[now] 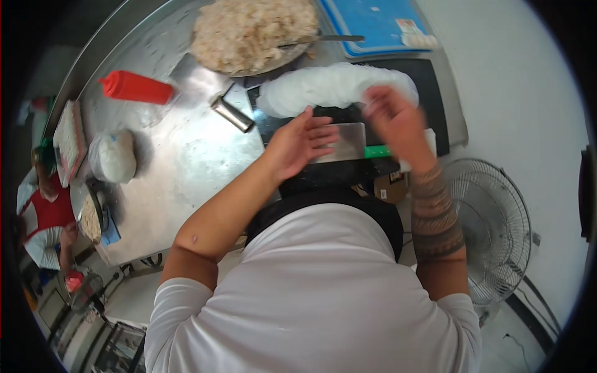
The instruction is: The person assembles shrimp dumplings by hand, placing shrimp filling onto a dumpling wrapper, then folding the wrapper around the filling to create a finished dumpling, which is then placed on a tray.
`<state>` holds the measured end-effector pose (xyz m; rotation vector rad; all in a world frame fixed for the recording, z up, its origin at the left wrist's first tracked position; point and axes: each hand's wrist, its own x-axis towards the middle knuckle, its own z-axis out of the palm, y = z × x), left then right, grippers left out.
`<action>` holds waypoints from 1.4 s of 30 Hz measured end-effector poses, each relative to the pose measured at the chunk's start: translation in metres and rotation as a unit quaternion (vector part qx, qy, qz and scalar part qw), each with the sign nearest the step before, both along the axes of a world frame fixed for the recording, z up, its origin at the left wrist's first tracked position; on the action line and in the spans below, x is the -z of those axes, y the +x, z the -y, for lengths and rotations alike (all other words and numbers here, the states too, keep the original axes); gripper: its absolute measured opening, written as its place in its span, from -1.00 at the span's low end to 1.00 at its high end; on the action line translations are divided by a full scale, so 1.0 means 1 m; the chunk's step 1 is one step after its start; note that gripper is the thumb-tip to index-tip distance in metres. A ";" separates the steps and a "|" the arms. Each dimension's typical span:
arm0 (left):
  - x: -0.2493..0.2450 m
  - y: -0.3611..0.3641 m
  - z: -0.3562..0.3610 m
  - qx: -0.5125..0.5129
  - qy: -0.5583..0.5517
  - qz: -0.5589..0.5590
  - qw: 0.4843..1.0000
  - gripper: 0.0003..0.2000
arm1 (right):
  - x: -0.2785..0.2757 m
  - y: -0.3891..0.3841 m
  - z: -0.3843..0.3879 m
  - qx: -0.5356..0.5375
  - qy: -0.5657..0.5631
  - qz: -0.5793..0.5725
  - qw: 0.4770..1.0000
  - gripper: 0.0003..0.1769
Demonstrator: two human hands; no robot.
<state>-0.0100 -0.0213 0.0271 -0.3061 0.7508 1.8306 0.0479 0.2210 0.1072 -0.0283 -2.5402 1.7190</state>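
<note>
Hovering over a black board (435,99), both hands were close to a long row of thin, white, overlapping pieces (311,86) that lay along the board's far part. The left hand (297,148) was turned palm inward with its fingers apart, so its grip held nothing; the thumb pointed up toward the row's near edge, and the other fingertips reached over a flat metal blade (351,139). Whether they touched it could not be told. The right hand (398,118) was at the row's right end, its fingers bent and blurred; whether its grip was clamped on a piece could not be told. Below that hand, the blade's green handle (377,151) pointed right.

Beyond the row, a heaped bowl of pale chopped food (252,34) had a metal utensil (339,38) resting in it, beside a blue tray (367,22). Left of the board, the metal desk (199,161) bore a short metal cylinder (232,114), a red squeeze bottle (137,87) and a white bag (114,156). A fan (488,230) stood at right; a co-worker in red and white (53,205) was at far left.
</note>
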 end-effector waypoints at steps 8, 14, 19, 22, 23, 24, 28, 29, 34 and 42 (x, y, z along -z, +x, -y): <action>-0.038 0.006 0.048 0.061 -0.238 -0.465 0.851 -0.76 | -0.005 -0.102 0.072 -0.051 0.356 -0.219 0.907 -0.75; -0.050 -0.014 0.091 -0.020 -0.387 -0.708 0.591 -0.67 | 0.022 -0.160 0.048 -0.073 0.595 -0.065 0.798 -0.74; -0.035 -0.048 0.135 -0.148 -0.332 -0.293 0.884 -0.75 | -0.041 -0.153 0.062 -0.109 0.602 -0.024 0.791 -0.68; -0.043 -0.054 0.138 -0.211 -0.213 -0.115 0.947 -0.64 | -0.039 -0.168 0.059 -0.130 0.590 -0.018 0.796 -0.62; -0.040 -0.055 0.135 -0.214 -0.215 -0.115 0.946 -0.64 | -0.030 -0.176 0.058 -0.155 0.585 0.009 0.796 -0.59; -0.036 -0.055 0.131 -0.232 -0.169 -0.095 0.953 -0.65 | -0.021 -0.179 0.056 -0.181 0.578 0.035 0.795 -0.56; -0.026 -0.060 0.107 -0.297 -0.160 -0.066 0.939 -0.67 | 0.003 -0.175 0.046 -0.211 0.550 -0.026 0.808 -0.56; -0.026 -0.063 0.100 -0.301 -0.163 -0.067 0.937 -0.67 | -0.001 -0.178 0.035 -0.224 0.519 -0.024 0.825 -0.54; -0.017 -0.084 0.066 -0.385 -0.134 0.013 0.913 -0.62 | -0.004 -0.189 0.025 -0.217 0.520 -0.014 0.826 -0.50; -0.014 -0.088 0.045 -0.452 -0.055 0.000 0.890 -0.59 | 0.009 -0.161 0.023 -0.290 0.366 -0.029 0.884 -0.47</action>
